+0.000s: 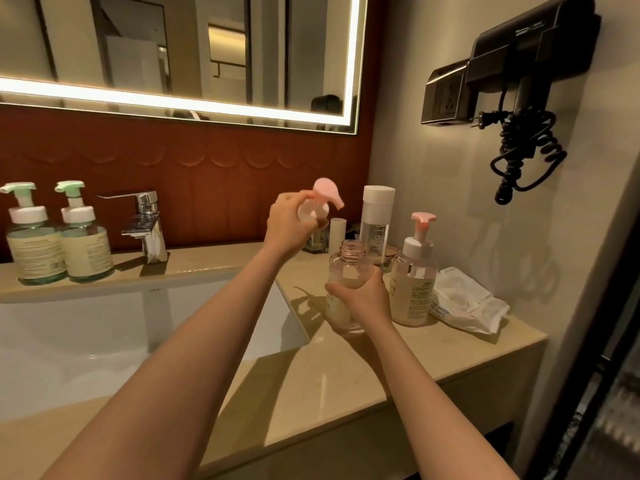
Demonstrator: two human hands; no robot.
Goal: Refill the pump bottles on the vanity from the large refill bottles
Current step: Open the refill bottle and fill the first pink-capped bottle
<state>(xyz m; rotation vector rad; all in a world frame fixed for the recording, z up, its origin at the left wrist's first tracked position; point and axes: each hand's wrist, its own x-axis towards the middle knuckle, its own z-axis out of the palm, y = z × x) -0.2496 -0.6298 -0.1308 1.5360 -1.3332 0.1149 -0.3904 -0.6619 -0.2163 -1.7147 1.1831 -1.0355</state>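
At the far left I see a green-topped pump bottle (34, 244) and its twin bottle (86, 242) standing side by side on the tabletop (304, 393). The chrome faucet (147, 225) is just to their right, above the white sink (104, 327).

Toward the middle, the left hand (287, 226) is raised above the tabletop. Its fingers are curled round the white collar of a pink pump head (327, 197), which is off its bottle with the nozzle pointing right. Just below and to the right, the right hand (363, 299) wraps round the lower body of the open pump bottle (348, 268). That bottle is upright, its threaded neck is bare, and pale liquid fills its lower part. It sits low by the sink's right edge, but I cannot tell whether its base rests on the tabletop.

Behind it stands a tall clear bottle (376, 220) with a white cap. Just to the right is a pink-topped pump bottle (414, 271) with its pump on. A pack of wet wipes (464, 303) lies just beside that one, near the wall. A black hair dryer (526, 64) hangs on the wall above.
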